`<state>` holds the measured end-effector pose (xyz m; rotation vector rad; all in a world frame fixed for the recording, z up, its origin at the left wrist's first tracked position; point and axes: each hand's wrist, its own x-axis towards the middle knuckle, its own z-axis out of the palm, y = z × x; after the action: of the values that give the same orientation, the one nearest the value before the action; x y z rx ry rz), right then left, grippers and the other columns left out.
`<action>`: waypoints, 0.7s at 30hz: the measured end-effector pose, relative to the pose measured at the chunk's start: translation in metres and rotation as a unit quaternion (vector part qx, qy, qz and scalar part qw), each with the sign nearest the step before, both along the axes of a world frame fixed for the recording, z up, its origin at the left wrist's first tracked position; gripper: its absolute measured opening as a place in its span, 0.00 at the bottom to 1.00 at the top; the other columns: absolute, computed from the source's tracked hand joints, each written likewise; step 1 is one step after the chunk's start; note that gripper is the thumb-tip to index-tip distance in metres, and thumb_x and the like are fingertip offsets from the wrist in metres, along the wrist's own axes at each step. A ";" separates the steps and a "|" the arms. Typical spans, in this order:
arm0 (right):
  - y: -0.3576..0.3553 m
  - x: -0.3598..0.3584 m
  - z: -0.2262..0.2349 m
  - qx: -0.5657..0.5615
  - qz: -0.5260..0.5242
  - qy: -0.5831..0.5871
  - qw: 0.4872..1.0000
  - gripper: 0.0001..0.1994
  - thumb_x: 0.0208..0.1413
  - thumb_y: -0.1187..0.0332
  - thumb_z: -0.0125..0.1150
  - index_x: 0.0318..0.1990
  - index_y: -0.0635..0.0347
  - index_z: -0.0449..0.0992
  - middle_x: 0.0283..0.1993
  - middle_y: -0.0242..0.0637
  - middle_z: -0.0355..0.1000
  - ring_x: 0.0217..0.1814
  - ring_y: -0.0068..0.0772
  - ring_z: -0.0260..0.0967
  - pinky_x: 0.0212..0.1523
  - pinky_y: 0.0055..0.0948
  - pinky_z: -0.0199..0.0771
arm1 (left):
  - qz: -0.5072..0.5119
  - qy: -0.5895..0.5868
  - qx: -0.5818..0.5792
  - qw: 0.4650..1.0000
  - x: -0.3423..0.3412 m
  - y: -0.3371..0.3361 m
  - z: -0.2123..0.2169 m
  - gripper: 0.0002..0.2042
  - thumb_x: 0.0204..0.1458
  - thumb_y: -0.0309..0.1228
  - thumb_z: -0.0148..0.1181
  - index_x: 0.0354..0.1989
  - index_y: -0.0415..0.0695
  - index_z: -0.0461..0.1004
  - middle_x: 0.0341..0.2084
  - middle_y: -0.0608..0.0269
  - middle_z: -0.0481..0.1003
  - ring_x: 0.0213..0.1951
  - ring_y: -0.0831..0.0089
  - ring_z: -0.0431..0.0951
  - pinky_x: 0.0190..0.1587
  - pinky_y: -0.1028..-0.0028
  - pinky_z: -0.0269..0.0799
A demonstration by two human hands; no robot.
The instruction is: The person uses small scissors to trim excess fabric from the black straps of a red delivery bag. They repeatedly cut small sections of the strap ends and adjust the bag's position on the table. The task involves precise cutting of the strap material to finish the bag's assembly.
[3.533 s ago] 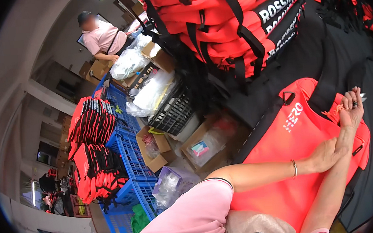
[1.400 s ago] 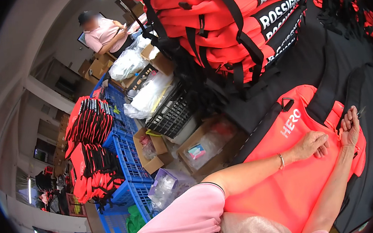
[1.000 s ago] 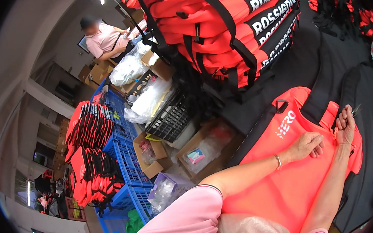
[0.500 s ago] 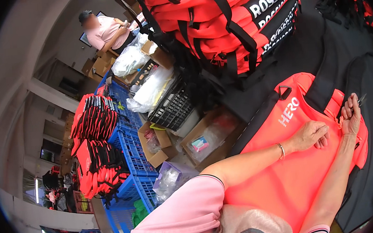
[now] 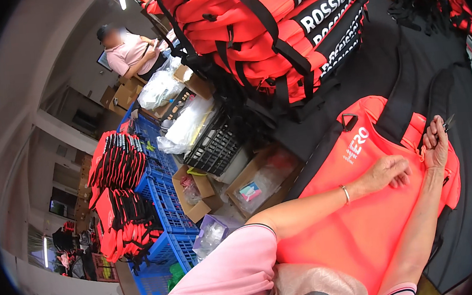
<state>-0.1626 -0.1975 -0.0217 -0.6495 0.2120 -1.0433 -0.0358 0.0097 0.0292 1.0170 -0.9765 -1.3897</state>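
Note:
A bright red-orange bag (image 5: 332, 218) with black straps lies in front of me, its near end against my body. My left hand (image 5: 387, 173) is over the bag's upper part, fingers curled in; whatever they may hold is hidden. To its right, at the bag's edge, my right hand (image 5: 435, 144) is closed with the palm turned up. Small thread snips (image 5: 448, 122) stick out past its fingers, thin metal tips pointing away. An orange cord pull (image 5: 422, 155) hangs beside that hand. Above my left hand, a black triangular ring (image 5: 349, 120) sits at the bag's corner.
Stacked red and black bags (image 5: 271, 37) rise at the far side of the black-covered table (image 5: 375, 73). On the left stand blue crates (image 5: 165, 201) with folded red pieces (image 5: 116, 158), a black crate (image 5: 213, 144) and open cardboard boxes (image 5: 201, 204). A person (image 5: 129, 53) stands far back.
The whole view has shifted slightly, so the bag and stack appear further left. Both hands keep nearly the same places over the bag; the left hand's fingers have moved a little.

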 end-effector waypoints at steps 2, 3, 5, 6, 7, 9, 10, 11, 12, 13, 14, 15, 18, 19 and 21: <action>0.002 0.001 0.003 -0.004 -0.008 0.008 1.000 0.09 0.65 0.64 0.56 0.45 0.60 0.72 0.26 0.21 0.59 0.16 0.09 0.44 0.14 0.14 0.45 | -0.060 0.034 -0.024 0.997 -0.006 0.015 0.027 0.15 0.63 0.39 0.52 0.35 0.38 0.75 0.30 0.63 0.78 0.34 0.76 0.79 0.36 0.76 0.75; 0.001 -0.002 0.005 -0.009 -0.018 0.015 1.000 0.09 0.65 0.64 0.57 0.45 0.60 0.72 0.26 0.21 0.59 0.16 0.08 0.44 0.14 0.14 0.45 | -0.113 0.062 -0.049 0.990 -0.011 0.024 0.044 0.14 0.62 0.39 0.54 0.35 0.38 0.76 0.30 0.63 0.78 0.35 0.76 0.78 0.36 0.75 0.75; -0.002 -0.008 0.006 -0.013 -0.029 0.022 0.999 0.09 0.65 0.64 0.57 0.45 0.60 0.72 0.26 0.21 0.59 0.16 0.08 0.44 0.14 0.14 0.45 | -0.190 0.138 -0.096 0.967 -0.016 0.044 0.079 0.13 0.58 0.38 0.60 0.34 0.38 0.79 0.31 0.63 0.78 0.35 0.75 0.78 0.36 0.75 0.74; 0.003 0.002 0.006 -0.004 -0.015 0.012 1.000 0.09 0.65 0.64 0.57 0.44 0.60 0.72 0.26 0.21 0.59 0.16 0.08 0.44 0.14 0.14 0.45 | -0.199 0.173 -0.109 0.958 -0.019 0.060 0.102 0.12 0.56 0.37 0.62 0.32 0.38 0.80 0.30 0.63 0.77 0.34 0.75 0.77 0.35 0.76 0.73; 0.003 0.005 0.004 0.000 -0.011 0.011 1.000 0.09 0.65 0.64 0.57 0.44 0.60 0.72 0.26 0.21 0.59 0.16 0.08 0.44 0.14 0.14 0.45 | -0.210 0.232 -0.130 0.941 -0.020 0.070 0.115 0.12 0.55 0.36 0.63 0.30 0.38 0.81 0.30 0.62 0.77 0.32 0.75 0.76 0.34 0.77 0.72; 0.002 0.001 0.007 0.001 -0.016 0.009 1.000 0.09 0.65 0.64 0.57 0.44 0.60 0.72 0.25 0.21 0.59 0.16 0.08 0.44 0.14 0.14 0.45 | -0.236 0.323 -0.181 0.899 -0.025 0.082 0.137 0.12 0.54 0.36 0.64 0.30 0.37 0.80 0.28 0.60 0.77 0.30 0.74 0.76 0.33 0.76 0.72; 0.002 0.001 0.006 0.003 -0.014 0.009 1.000 0.09 0.65 0.64 0.57 0.44 0.60 0.72 0.25 0.21 0.59 0.16 0.08 0.44 0.14 0.14 0.45 | -0.239 0.354 -0.208 0.880 -0.028 0.088 0.145 0.13 0.53 0.36 0.65 0.31 0.36 0.80 0.26 0.59 0.77 0.28 0.73 0.76 0.32 0.75 0.73; 0.002 0.002 0.005 0.005 -0.012 0.009 1.000 0.09 0.65 0.64 0.57 0.44 0.60 0.72 0.25 0.21 0.58 0.16 0.08 0.44 0.14 0.14 0.45 | -0.241 0.385 -0.234 0.860 -0.030 0.090 0.150 0.14 0.53 0.37 0.66 0.32 0.35 0.79 0.24 0.58 0.77 0.27 0.72 0.76 0.31 0.74 0.73; 0.002 0.003 0.004 0.008 -0.010 0.008 1.000 0.09 0.65 0.64 0.57 0.44 0.60 0.73 0.25 0.20 0.58 0.16 0.08 0.44 0.14 0.14 0.45 | -0.235 0.386 -0.270 0.850 -0.034 0.090 0.151 0.14 0.52 0.38 0.66 0.31 0.36 0.80 0.26 0.56 0.78 0.29 0.68 0.76 0.36 0.72 0.70; 0.002 0.002 0.004 0.004 -0.010 0.010 1.000 0.09 0.65 0.64 0.57 0.44 0.60 0.72 0.25 0.20 0.58 0.16 0.08 0.44 0.14 0.14 0.45 | -0.232 0.386 -0.307 0.838 -0.038 0.089 0.152 0.14 0.50 0.38 0.67 0.31 0.36 0.82 0.29 0.54 0.78 0.32 0.65 0.75 0.41 0.70 0.67; 0.002 0.001 0.004 0.001 -0.010 0.012 1.000 0.09 0.65 0.64 0.57 0.44 0.60 0.72 0.25 0.20 0.58 0.16 0.08 0.44 0.14 0.14 0.45 | -0.234 0.390 -0.321 0.831 -0.039 0.089 0.153 0.14 0.49 0.38 0.67 0.30 0.36 0.82 0.29 0.54 0.78 0.33 0.64 0.74 0.43 0.68 0.66; 0.001 0.001 0.004 -0.002 -0.009 0.014 1.000 0.09 0.65 0.64 0.57 0.44 0.60 0.72 0.25 0.20 0.58 0.16 0.08 0.44 0.14 0.14 0.45 | -0.235 0.394 -0.334 0.823 -0.040 0.089 0.155 0.14 0.48 0.38 0.68 0.29 0.37 0.82 0.30 0.54 0.78 0.35 0.62 0.74 0.45 0.67 0.64; 0.002 0.002 0.005 -0.003 -0.004 0.009 1.000 0.09 0.65 0.65 0.57 0.44 0.60 0.72 0.25 0.20 0.58 0.16 0.08 0.44 0.14 0.14 0.45 | -0.271 0.411 -0.342 0.800 -0.037 0.085 0.156 0.12 0.49 0.36 0.67 0.28 0.37 0.82 0.26 0.59 0.77 0.35 0.63 0.74 0.43 0.67 0.65; 0.001 0.001 0.005 -0.004 -0.006 0.010 1.000 0.09 0.65 0.65 0.57 0.44 0.60 0.72 0.25 0.20 0.58 0.16 0.08 0.44 0.14 0.14 0.45 | -0.299 0.413 -0.368 0.777 -0.035 0.076 0.152 0.12 0.50 0.36 0.65 0.30 0.36 0.81 0.27 0.59 0.76 0.34 0.63 0.74 0.43 0.67 0.65; 0.001 -0.001 0.007 -0.006 -0.008 0.012 1.000 0.09 0.65 0.65 0.57 0.44 0.60 0.72 0.25 0.21 0.58 0.16 0.09 0.44 0.14 0.14 0.45 | -0.319 0.407 -0.357 0.778 -0.028 0.075 0.151 0.13 0.52 0.36 0.64 0.31 0.36 0.80 0.25 0.60 0.75 0.31 0.67 0.74 0.37 0.70 0.67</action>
<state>-0.1634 -0.1966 -0.0147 -0.6727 0.2321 -1.0531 -0.0638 0.0847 0.1800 -0.5467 -1.0449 -1.5538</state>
